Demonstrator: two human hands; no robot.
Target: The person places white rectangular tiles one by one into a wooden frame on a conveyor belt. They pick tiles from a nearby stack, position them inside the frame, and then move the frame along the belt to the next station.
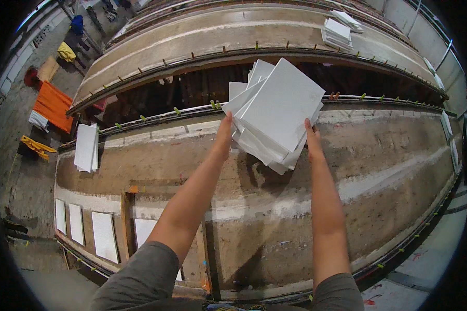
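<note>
**Stack of white sheets [285,106] is held between left fingers [227,124] and right fingers [310,130]**

The left fingers are clamped on the left edge of the stack, and the right fingers are clamped on its right edge. The thumb sides are visible, but the other parts are hidden by the sheets, so I cannot tell how far they reach below. The stack lies between the two grips and extends forward from them; its sheets are turned unevenly, with corners sticking out. A shadow falls under it on the long brown counter [392,155].

To the left of the left fingers, a small pile of white sheets [86,147] lies on the same counter. Nearer to the body and further left, three separate white panels [105,237] lie in a row, beside a wooden bar [128,225]. Ahead of the right fingers, well apart, another white pile [337,33] rests on the farther counter [207,39]. Far to the left of the left fingers there is an orange cloth [54,106].
</note>
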